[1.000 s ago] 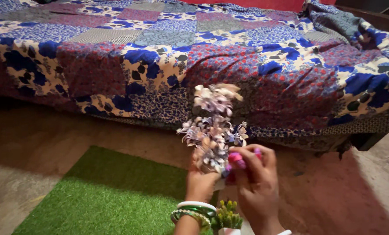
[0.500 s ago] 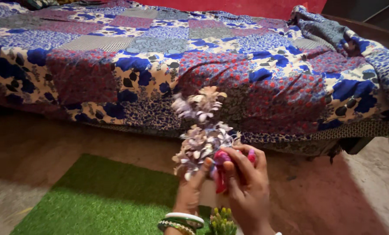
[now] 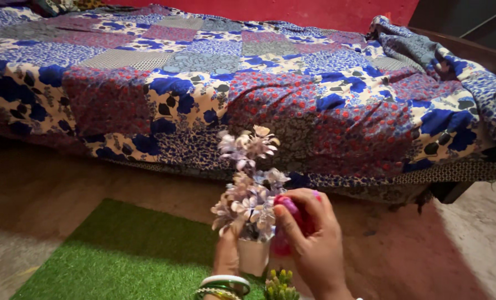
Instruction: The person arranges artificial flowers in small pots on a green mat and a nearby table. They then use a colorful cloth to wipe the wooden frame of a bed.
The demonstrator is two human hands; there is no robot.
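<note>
A small white pot (image 3: 253,255) holds a tall sprig of pale purple and white artificial flowers (image 3: 248,183). My left hand (image 3: 227,255) grips the pot from the left side, bangles on its wrist. My right hand (image 3: 309,244) is closed on a pink cloth (image 3: 292,214) pressed against the flowers' right side. Below my hands, a second small plant with green and yellow tips (image 3: 279,283) pokes up at the bottom edge.
A bed with a blue, red and cream patchwork quilt (image 3: 248,83) fills the upper half, with a crumpled blanket (image 3: 442,61) at its right end. A green artificial grass mat (image 3: 131,255) lies on the brown floor at the lower left.
The flower pot has come down and turned more upright, so the white pot shows. My right hand with the pink cloth stays against the flowers. The view has tilted up slightly.
</note>
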